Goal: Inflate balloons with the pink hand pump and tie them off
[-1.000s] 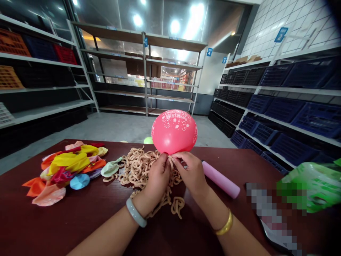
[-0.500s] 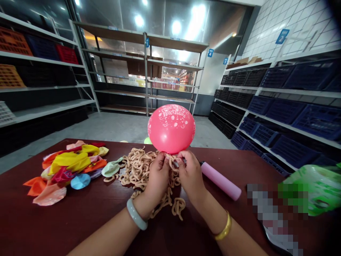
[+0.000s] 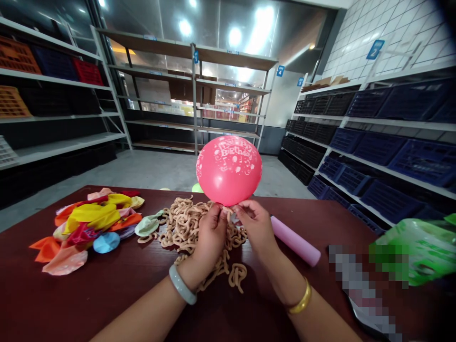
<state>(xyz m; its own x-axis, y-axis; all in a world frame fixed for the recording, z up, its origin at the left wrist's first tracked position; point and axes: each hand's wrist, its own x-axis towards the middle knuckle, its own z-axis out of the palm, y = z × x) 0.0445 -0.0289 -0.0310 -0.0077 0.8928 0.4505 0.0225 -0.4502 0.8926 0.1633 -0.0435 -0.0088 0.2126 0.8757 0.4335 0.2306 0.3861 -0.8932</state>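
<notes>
An inflated red balloon (image 3: 228, 173) with white birthday print stands upright above my hands, its neck pointing down. My left hand (image 3: 213, 228) is closed in a pinch at the balloon's neck. My right hand (image 3: 253, 223) pinches right beside it, its fingertips close under the balloon. A short piece of tan cord shows between the two hands; the fingers hide which of them grips it and the neck itself. Beneath and behind my hands lies a heap of tan, rope-like loops (image 3: 181, 223). One small tangle of tan loops (image 3: 237, 276) sits apart, nearer to me.
Flat, uninflated balloons (image 3: 94, 216) in several colours are piled on the dark red table (image 3: 117, 304) at left, with a pale green one (image 3: 148, 225) beside the loops. To the right are a pink cylinder (image 3: 296, 241), a blurred-out dark object (image 3: 363, 289) and a green plastic bag (image 3: 416, 251).
My right hand has shifted slightly and its fingers sit closer under the balloon. The balloon has tipped a little, showing its print turned slightly. My left hand stays at the neck.
</notes>
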